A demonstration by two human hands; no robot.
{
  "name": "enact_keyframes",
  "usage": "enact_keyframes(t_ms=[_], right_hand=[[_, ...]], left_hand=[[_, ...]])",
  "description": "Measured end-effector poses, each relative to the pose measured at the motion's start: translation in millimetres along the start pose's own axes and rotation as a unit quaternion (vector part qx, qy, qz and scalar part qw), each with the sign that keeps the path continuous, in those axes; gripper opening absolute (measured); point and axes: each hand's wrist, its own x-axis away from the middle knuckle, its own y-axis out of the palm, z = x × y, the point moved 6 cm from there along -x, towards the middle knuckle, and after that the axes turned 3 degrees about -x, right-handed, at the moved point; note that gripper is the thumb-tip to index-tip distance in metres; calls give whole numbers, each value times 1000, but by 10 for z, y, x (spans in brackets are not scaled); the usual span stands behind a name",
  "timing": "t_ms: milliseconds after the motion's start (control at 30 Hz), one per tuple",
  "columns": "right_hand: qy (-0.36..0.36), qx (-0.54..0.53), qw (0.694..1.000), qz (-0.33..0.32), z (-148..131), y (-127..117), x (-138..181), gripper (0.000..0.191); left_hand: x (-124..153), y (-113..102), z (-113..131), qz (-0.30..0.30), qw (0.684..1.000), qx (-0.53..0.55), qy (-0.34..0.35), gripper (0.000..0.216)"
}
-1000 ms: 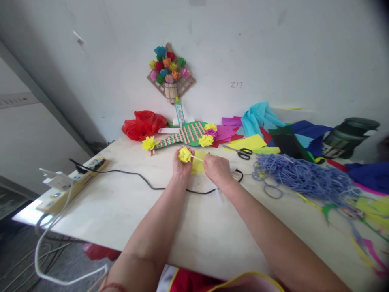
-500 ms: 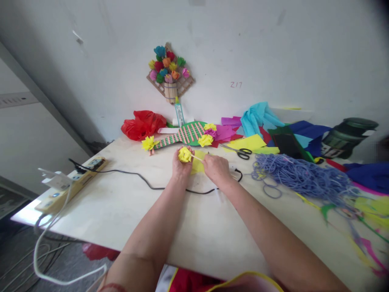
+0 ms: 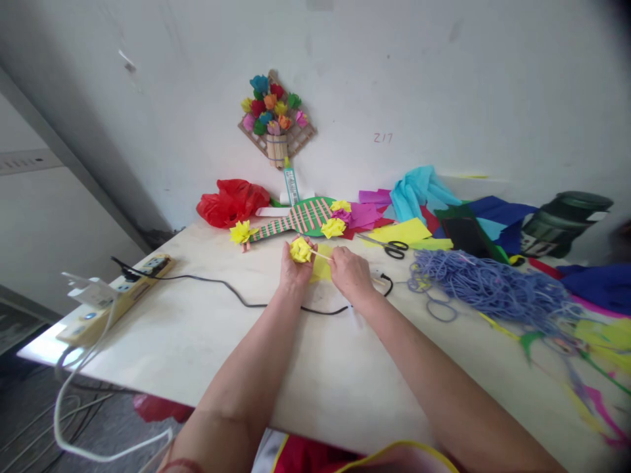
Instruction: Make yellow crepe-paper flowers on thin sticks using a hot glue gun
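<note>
Cupped in my left hand [image 3: 294, 274] is a yellow paper flower [image 3: 300, 249], its crumpled petals facing up. My right hand [image 3: 349, 270] pinches a thin pale stick [image 3: 322, 255], whose far end meets the flower's right side. Beneath the hands lies a flat piece of yellow paper [image 3: 320, 270]. Just beyond them rests a green guitar-like shape [image 3: 311, 217] with pink strips across it. A yellow flower sits at its narrow end; yellow and magenta ones sit at its wide end.
Black-handled scissors [image 3: 394, 249] lie right of the hands, near a tangle of purple cord [image 3: 493, 286] and coloured paper. A black cable [image 3: 236, 292] crosses the table to a power strip [image 3: 116, 299] on the left. A glue bottle [image 3: 290, 182] leans by the wall.
Both hands stay in nearly the same place with the flower and the stick. The right hand has shifted very slightly.
</note>
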Motion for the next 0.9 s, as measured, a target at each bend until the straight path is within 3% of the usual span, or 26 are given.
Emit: enact_keyframes(t_ms=[233,600,900], right_hand=[[-5,-33,999,-38,26,31,-52,26],[45,-34,998,-39,86,65,-35,25],[14,-90,994,-53,120,107,-103,24]], left_hand=[[-10,27,-8,-31,999,13,-17,35],[9,66,-22,-49,999,11,-21,38],[4,56,-46,-53,998,7,-23,37]])
